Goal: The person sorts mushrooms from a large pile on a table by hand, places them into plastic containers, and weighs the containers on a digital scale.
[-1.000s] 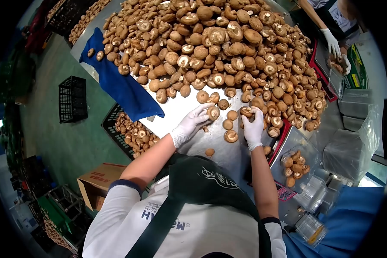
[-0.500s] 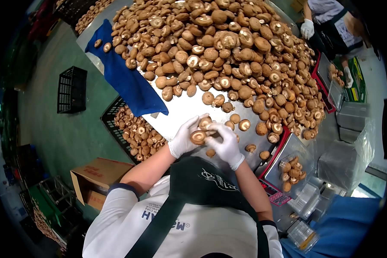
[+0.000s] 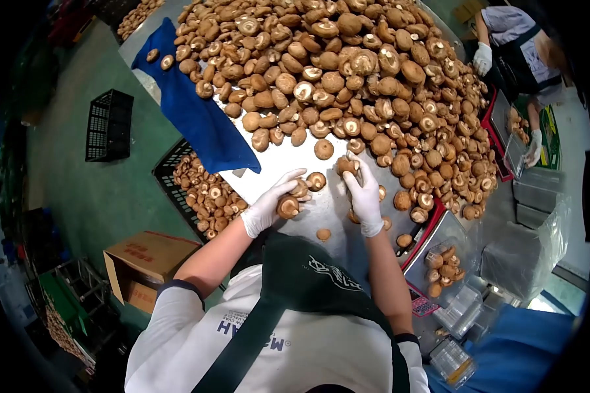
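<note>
Several brown mushrooms lie in a large heap [image 3: 347,72] on the metal table [image 3: 269,171]. My left hand [image 3: 269,204], in a white glove, holds mushrooms [image 3: 288,207] with its fingers curled round them. A single mushroom [image 3: 316,181] is just right of those fingers. My right hand [image 3: 364,196], also gloved, grips a mushroom [image 3: 347,166] between thumb and fingers at the heap's near edge. Another mushroom [image 3: 324,149] lies on the bare metal between the heap and my hands. A smaller one [image 3: 323,234] sits close to the dark apron.
A blue cloth [image 3: 200,124] drapes over the table's left edge, above a black crate [image 3: 170,187] of mushrooms. A cardboard box [image 3: 151,255] stands lower left. At right are a scale with a filled clear tray [image 3: 444,270], plastic containers [image 3: 459,311] and a co-worker's gloved hand [image 3: 483,59].
My hands were together half a second ago and are now apart. My right hand has moved up and right to a mushroom near the heap. My left hand still holds mushrooms, slightly further left.
</note>
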Available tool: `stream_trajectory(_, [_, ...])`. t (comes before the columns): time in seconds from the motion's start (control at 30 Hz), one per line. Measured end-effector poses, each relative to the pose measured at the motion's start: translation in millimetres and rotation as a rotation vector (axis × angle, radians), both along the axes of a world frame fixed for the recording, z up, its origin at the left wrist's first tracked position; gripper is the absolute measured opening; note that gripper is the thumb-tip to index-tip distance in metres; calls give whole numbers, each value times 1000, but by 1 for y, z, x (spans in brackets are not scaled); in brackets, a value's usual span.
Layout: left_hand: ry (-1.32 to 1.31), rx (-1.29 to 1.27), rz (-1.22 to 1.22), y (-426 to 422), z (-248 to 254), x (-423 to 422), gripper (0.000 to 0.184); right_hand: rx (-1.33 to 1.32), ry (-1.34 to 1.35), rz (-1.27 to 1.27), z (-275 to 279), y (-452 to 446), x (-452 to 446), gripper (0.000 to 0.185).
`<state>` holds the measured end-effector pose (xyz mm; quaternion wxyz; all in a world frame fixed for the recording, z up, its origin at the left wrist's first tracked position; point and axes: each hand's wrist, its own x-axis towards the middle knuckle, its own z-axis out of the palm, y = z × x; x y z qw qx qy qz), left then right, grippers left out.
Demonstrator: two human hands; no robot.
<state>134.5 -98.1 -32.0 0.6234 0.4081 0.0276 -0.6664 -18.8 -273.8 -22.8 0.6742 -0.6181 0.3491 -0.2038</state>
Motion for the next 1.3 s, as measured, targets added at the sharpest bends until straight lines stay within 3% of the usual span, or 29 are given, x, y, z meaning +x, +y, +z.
stream_trajectory(0.2, [135,-162,-195,-35,7,-22,58,331,-260,-5,14,23,-20,37])
stream_trajectory(0.27, [230,-76,-163,-39,21,-32,59,-109,22,131,28,34,-16,36])
stream_trajectory(0.33, [123,107,-149,-38,9,-44,58,-681,137,379,24,41,-16,38])
stream_trajectory(0.37, [235,67,-153,-32,-2,-46,55,-509,101,458,28,36,-17,43])
stream_trajectory(0.47, [402,-164,-179,-20,-11,-35,46,-38,120,185,25,-5,-2,48])
stream_trajectory(0.53, [357,-122,-161,-15,-2,-30,42,-929,512,-73,23,-44,15,51])
stream_trajectory(0.6, [299,-112,-161,-13,1,-23,42,-954,651,-68,-1,-74,12,55])
stream_trajectory(0.7, [303,-104,-142,-8,-7,-14,41,-895,592,-69,-32,-90,-2,56])
stream_trajectory(0.73, [311,-102,-130,-6,-9,-12,41,-161,317,-196,2,-78,7,48])
stream_trajectory(0.83, [397,-67,-35,-6,-12,-9,39,361,-220,-280,6,-79,-7,43])
stream_trajectory(0.93, [416,-61,-28,-10,-12,-5,41,699,-409,-308,-4,-82,-20,43])
stream_trajectory(0.97, [418,-66,-32,-12,-10,-4,42,695,-448,-265,-12,-85,-22,43])
stream_trajectory(1.07, [393,-93,-34,-14,-9,-1,46,476,-345,-378,-19,-91,-15,35])
stream_trajectory(1.13, [332,-77,-21,-15,-8,-1,44,-115,170,-325,-14,-93,-3,23])
stream_trajectory(1.2, [329,-58,-19,-14,-9,1,43,-94,253,-199,-4,-77,17,34])
stream_trajectory(1.27, [306,-52,-18,-13,-9,0,41,-621,636,-55,-7,-64,34,54])
stream_trajectory(1.3, [284,-54,-19,-13,-8,-1,40,-603,674,-39,-5,-62,40,57])
